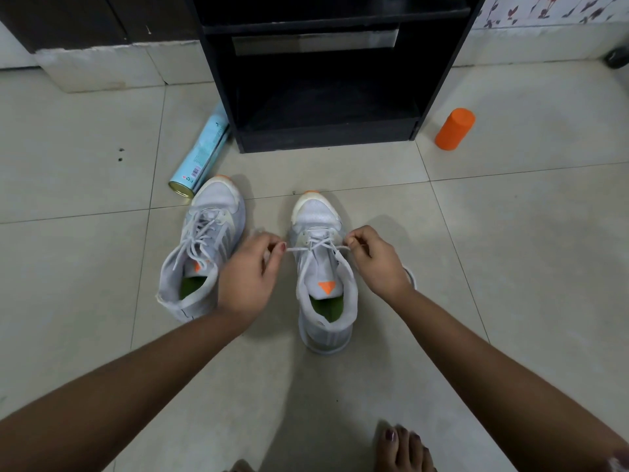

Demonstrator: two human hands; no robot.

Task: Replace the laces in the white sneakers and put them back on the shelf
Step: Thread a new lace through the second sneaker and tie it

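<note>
Head view: pale floor tiles (510, 267) carry both white sneakers, near the black shelf (326, 97). Our left hand (250, 274) and right hand (374, 258) each pinch an end of the lace (323, 245) across the right sneaker (323, 267). We judge the lace limp and light; grip near its tips.

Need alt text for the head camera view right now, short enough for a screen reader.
Two bare hands, left hand and right hand, pull a white lace sideways across the right sneaker on a tiled floor. The left sneaker sits beside it, before an empty black shelf.
</note>
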